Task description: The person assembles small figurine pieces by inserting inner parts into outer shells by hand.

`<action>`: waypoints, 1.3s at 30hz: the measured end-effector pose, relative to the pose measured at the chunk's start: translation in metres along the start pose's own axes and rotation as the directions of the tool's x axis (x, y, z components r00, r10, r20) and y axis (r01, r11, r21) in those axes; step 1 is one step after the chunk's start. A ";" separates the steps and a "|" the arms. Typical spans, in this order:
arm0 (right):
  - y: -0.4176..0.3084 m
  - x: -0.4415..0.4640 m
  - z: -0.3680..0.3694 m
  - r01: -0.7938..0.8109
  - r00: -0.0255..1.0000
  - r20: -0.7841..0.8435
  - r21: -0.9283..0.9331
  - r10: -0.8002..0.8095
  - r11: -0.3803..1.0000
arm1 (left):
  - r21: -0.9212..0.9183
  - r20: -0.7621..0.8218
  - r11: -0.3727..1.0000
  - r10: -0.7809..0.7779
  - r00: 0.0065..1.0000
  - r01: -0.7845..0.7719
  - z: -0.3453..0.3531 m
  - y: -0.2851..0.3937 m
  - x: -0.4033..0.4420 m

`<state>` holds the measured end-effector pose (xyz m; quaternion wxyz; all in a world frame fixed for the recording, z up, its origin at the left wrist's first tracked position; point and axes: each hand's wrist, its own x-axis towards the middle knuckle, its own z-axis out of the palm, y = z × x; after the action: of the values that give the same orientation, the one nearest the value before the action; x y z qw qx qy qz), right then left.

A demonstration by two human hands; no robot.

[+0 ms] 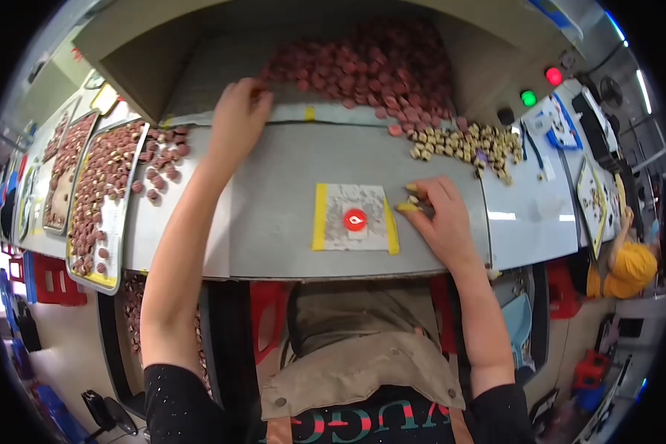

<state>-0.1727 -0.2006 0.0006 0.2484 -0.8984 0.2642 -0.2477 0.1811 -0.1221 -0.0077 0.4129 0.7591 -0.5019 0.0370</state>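
My left hand [242, 118] is at the left edge of a heap of dark red round pieces [370, 66] in the open-fronted bin. Its fingers are closed together, with a reddish spot at the tips; what they hold is unclear. My right hand [440, 222] is over the grey table, right of a white square pad [337, 200] with yellow tape on two sides. Yellow covers show on its thumb and a fingertip, which pinch a small beige piece [414, 199]. A bright red round piece [354, 220] with a glowing white centre sits on the pad.
Small beige-and-dark pieces [466, 144] lie heaped at the bin's right front. Trays [135, 159] of reddish pieces stand at left, with loose ones beside them. Green [527, 98] and red [553, 75] lights glow at upper right. A person in yellow [633, 266] is at far right.
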 end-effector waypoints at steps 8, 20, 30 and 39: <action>-0.020 0.007 -0.030 -0.091 0.980 0.189 0.121 0.067 0.988 | -0.761 0.648 -0.172 -0.203 0.734 0.625 -0.044 0.105 -0.138; -0.014 0.014 -0.030 0.164 0.957 0.256 -0.091 -0.136 0.982 | -0.702 0.669 -0.461 -0.166 0.725 0.542 -0.020 0.112 -0.169; -0.065 0.022 0.003 0.357 0.909 0.244 -0.033 -0.338 0.934 | -0.741 0.632 -0.432 -0.188 0.752 0.515 -0.018 0.114 -0.173; -0.063 0.022 0.015 0.452 0.882 0.248 -0.207 -0.401 0.867 | -0.752 0.637 -0.390 -0.222 0.738 0.532 -0.020 0.119 -0.171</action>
<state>-0.1258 -0.1629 0.0322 0.0925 -0.9791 0.0623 -0.1700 0.0100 -0.0020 -0.0049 0.7609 0.2771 -0.0794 -0.5813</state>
